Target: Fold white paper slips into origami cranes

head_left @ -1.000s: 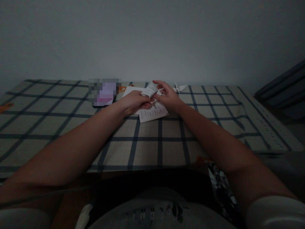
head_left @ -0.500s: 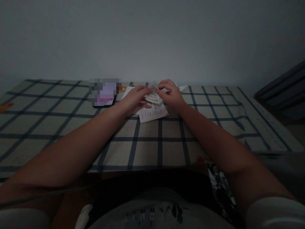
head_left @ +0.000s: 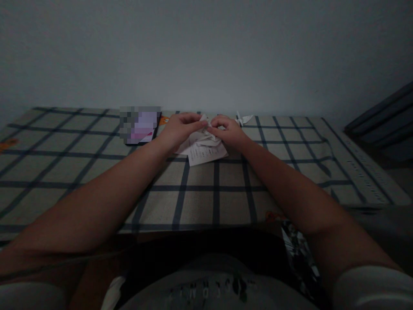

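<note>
1. Both hands work the paper (head_left: pixel 209 140) above a printed sheet (head_left: pixel 206 156) on the counter (head_left: pixel 200 202). The left hand (head_left: pixel 180 129) has a narrow grip on it from 9 o'clock; the right hand (head_left: pixel 228 130) pinches it from 3 o'clock.
2. To handle it well, keep each pinch light and close to the fold being worked; paper this thin and creased could tear if the hands pull apart.
3. Steady it with one hand while the other adjusts, and keep the loose part towards 6 o'clock from snagging the sheet.
4. Against the frame just before, the left hand has rolled so its thumb lies on top, covering more of the sheet towards 10 o'clock.
5. The white twist (head_left: pixel 245 120), towards 2 o'clock, now shows more; the phone (head_left: pixel 142 129), at 9 o'clock, stays put.
</note>
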Available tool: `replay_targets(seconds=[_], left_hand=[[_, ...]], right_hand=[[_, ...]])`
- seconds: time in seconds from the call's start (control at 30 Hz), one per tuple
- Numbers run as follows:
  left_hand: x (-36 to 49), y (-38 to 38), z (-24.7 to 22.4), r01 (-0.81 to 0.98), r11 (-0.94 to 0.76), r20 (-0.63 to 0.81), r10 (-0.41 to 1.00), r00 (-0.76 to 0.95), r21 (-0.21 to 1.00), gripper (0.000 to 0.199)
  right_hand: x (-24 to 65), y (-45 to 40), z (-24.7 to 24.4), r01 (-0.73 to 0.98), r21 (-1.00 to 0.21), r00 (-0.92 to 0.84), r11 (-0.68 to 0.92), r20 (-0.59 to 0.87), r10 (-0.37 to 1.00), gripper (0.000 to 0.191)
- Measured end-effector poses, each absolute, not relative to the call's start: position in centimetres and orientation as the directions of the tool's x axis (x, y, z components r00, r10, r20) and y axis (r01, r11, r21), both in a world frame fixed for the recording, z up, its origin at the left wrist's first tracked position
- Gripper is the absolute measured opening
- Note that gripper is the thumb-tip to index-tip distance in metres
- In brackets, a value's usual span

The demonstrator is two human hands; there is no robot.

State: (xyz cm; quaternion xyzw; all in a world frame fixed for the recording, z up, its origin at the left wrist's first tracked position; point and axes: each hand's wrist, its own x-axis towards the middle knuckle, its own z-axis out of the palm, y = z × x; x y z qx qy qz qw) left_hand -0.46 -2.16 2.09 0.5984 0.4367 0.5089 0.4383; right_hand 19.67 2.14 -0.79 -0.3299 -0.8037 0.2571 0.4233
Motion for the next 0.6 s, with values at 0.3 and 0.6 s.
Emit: replay_targets(seconds=[0.3,0.6], left_hand=[[-0.60,-2.30,2.14,0.177,-0.213,0.206,0.977,0.056,0.961,0.026],[-0.28,-2.42,2.12,0.146,-0.240,0.232,0.970,0.067,0.960,0.024]], right_hand=[[19.42,1.23,-0.35,0.228,-0.788,-0.388,0.571,0.465,0.796,0.036],[19.52,1.33,-0.38,0.228,-0.783,-0.416,0.579,0.459,0.785,0.045]])
